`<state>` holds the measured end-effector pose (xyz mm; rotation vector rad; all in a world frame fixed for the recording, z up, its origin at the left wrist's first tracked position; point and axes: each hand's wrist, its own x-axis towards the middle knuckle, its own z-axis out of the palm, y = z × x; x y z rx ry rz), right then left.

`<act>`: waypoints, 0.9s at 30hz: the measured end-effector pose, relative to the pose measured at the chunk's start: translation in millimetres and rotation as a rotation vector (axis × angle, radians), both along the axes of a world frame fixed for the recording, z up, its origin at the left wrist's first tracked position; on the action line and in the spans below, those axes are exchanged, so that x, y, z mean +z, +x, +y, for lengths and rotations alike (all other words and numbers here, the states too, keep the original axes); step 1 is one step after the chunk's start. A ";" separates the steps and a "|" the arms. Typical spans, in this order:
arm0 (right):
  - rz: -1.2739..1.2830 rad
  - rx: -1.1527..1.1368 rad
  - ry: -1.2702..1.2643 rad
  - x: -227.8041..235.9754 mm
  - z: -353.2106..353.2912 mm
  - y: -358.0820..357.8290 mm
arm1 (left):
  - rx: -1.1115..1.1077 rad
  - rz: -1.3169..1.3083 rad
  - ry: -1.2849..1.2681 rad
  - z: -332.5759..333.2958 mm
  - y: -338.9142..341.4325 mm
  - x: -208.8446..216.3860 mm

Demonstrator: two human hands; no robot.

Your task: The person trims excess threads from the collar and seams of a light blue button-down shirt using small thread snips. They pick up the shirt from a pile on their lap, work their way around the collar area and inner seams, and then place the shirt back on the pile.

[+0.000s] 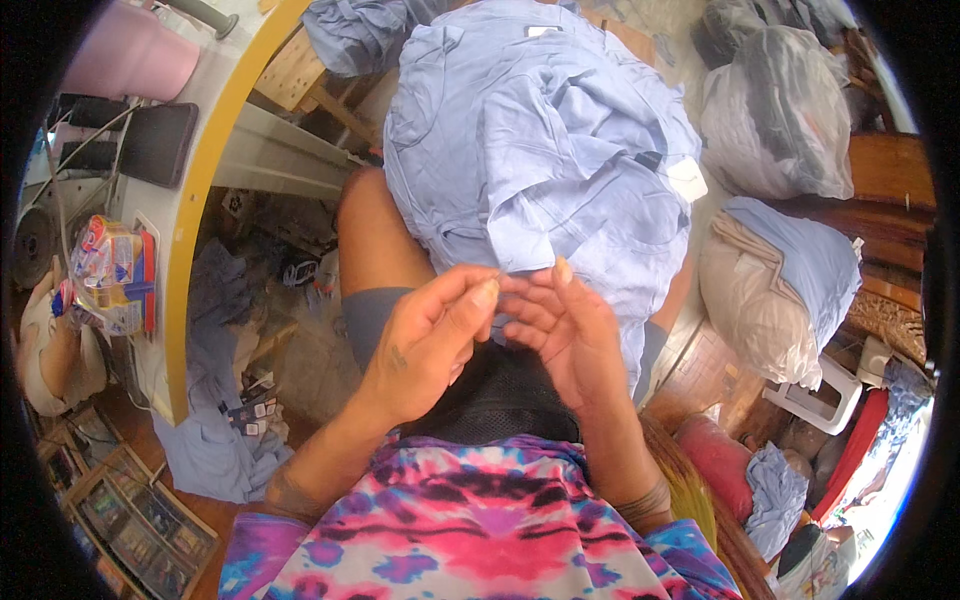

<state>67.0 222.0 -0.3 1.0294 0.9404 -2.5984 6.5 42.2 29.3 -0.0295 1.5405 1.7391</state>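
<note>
A large heap of light blue cloth garments (600, 120) covers my lap, with a white tag (686, 180) on its right side. My left hand (430, 335) is closed in a pinch, thumb against index finger, at the heap's near edge. What it pinches is too small to make out. Facing it, my right hand (570, 330) has its thumb apart and its fingers loosely bent, their tips close to the left hand's. A folded corner of the blue cloth (522, 250) lies just beyond both sets of fingertips; whether they touch it, I cannot tell.
At left stands a yellow-edged table (200, 200) with a dark phone (160, 143), a pink container (135, 48) and a colourful packet (112, 275). Blue cloth (215, 455) lies on the floor below. Stuffed plastic bags (775, 110) and a white stool (825, 400) stand at right.
</note>
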 end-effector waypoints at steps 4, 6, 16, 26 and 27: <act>-0.046 -0.032 -0.179 -11.7 -15.5 -5.5 | 0.069 0.339 -0.074 -1.9 3.9 -2.3; -0.044 -0.063 -0.160 -18.4 -21.5 -9.1 | 0.009 0.542 -0.201 -9.5 -3.1 -2.4; -0.021 -0.022 -0.064 -15.1 -19.5 -19.2 | -0.120 1.182 -0.430 -28.7 -32.5 -8.1; 0.049 0.004 0.023 -12.4 -11.8 -20.1 | -0.221 1.293 -0.406 -16.6 -49.0 -2.5; 0.051 0.004 0.026 -11.6 -12.5 -19.9 | -0.230 1.295 -0.416 -15.8 -48.3 -2.7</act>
